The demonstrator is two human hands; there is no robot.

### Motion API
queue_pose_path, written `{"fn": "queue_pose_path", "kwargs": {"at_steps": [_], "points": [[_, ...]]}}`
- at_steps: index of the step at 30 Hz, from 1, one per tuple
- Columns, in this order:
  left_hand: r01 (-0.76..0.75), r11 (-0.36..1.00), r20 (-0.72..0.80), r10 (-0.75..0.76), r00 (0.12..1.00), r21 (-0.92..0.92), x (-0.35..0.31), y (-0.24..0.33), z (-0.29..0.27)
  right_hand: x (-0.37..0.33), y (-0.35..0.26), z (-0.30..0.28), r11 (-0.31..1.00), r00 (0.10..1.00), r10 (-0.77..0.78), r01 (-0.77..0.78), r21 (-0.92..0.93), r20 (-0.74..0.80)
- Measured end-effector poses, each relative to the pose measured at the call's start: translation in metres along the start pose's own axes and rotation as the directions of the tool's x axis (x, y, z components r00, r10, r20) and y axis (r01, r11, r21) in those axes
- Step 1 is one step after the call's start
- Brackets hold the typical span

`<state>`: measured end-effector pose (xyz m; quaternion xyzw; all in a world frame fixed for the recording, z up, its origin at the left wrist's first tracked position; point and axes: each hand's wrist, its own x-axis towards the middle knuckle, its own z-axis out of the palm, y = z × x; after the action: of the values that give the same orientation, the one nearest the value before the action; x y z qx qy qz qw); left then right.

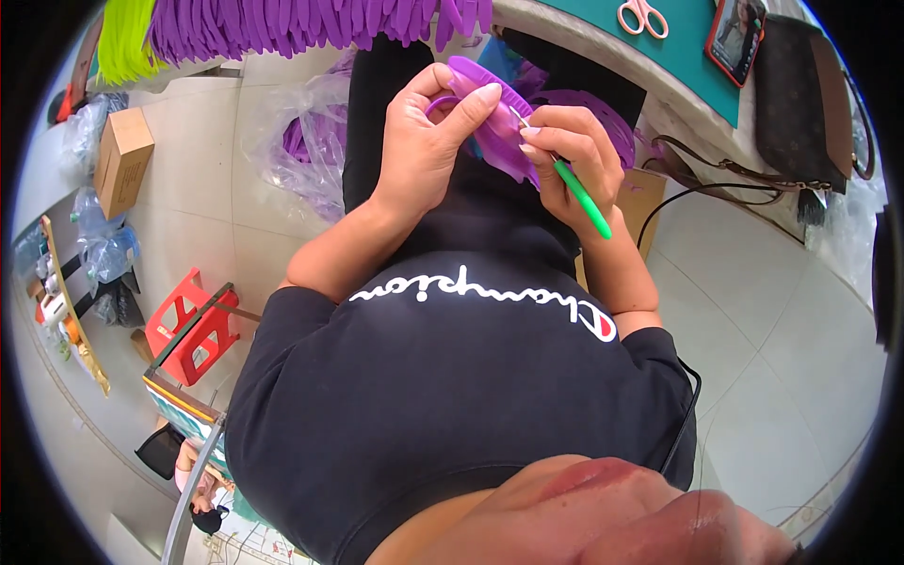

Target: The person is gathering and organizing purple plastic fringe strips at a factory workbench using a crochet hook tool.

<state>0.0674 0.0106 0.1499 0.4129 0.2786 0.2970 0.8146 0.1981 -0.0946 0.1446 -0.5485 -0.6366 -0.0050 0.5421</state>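
My left hand is closed, pinching the ribbed edge of a soft purple rubbery piece between thumb and fingers. A thin purple loop shows beside those fingers. Closed like a pen grip, my right hand holds a green-handled tool with a slim metal tip. That tip is at or very near the purple piece's edge; whether it touches, I cannot tell. Both hands are above my lap. More purple pieces lie behind my right hand, partly hidden by it.
Purple strips and lime-green strips hang over the table edge ahead. Pink-handled scissors, a phone and a brown bag are at right. Clear plastic bags, a cardboard box and a red stool stand left. Another person sits lower left.
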Motion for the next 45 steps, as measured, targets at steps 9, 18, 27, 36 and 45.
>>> {"fn": "queue_pose_path", "kwargs": {"at_steps": [9, 18, 27, 36, 45], "points": [[-0.05, 0.996, 0.049, 0.047, 0.998, 0.073, 0.001, 0.0, -0.011, 0.009, -0.011, -0.028, 0.616, 0.706, 0.625, -0.708, 0.346, 0.332], [-0.033, 0.984, 0.083, 0.019, 0.996, 0.178, 0.0, 0.0, -0.004, 0.005, 0.005, -0.015, 0.568, 0.782, 0.571, -0.596, 0.567, 0.249], [0.419, 0.904, -0.142, -0.427, 0.893, -0.079, 0.033, -0.08, -0.089, -0.003, 0.023, -0.1, 0.022, 0.967, 0.251, -0.045, 0.999, 0.038], [0.45, 0.808, -0.195, -0.546, 0.815, -0.381, 0.034, -0.092, -0.129, 0.006, 0.041, -0.115, -0.296, 0.848, 0.505, 0.342, 0.892, -0.158], [0.602, 0.634, 0.194, -0.594, 0.781, -0.485, 0.006, -0.021, -0.075, 0.013, 0.029, -0.032, 0.891, 0.896, 0.442, -0.444, 0.101, 0.034]]}}
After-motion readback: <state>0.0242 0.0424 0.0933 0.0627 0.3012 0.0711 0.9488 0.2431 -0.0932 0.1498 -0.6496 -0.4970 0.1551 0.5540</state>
